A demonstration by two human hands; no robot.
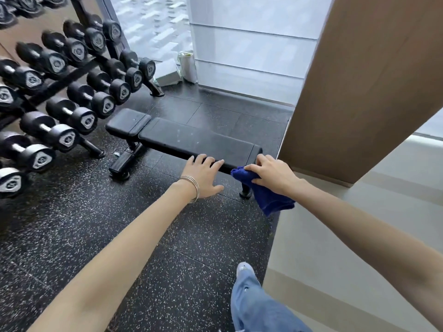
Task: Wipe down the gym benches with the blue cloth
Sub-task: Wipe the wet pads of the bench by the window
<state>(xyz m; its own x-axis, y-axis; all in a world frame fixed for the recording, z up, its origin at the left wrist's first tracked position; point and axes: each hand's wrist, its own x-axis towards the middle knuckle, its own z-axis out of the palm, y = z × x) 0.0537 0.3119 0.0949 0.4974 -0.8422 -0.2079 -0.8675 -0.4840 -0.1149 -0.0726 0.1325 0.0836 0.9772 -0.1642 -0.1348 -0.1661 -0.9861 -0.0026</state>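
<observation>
A black padded gym bench (182, 137) stands on the speckled rubber floor, its long pad running from upper left to lower right. My left hand (205, 174), with thin bangles at the wrist, lies with fingers spread on the pad's near edge and holds nothing. At the pad's near right corner my right hand (271, 174) grips the blue cloth (266, 197). Most of the cloth hangs down below the hand, in front of the bench's foot.
A rack of black dumbbells (62, 92) fills the left side, close to the bench's head end. A tan wall panel (364, 92) rises at the right, with a pale raised floor below it. White packages (177, 68) stand by the window. My jeans leg (254, 303) is at the bottom.
</observation>
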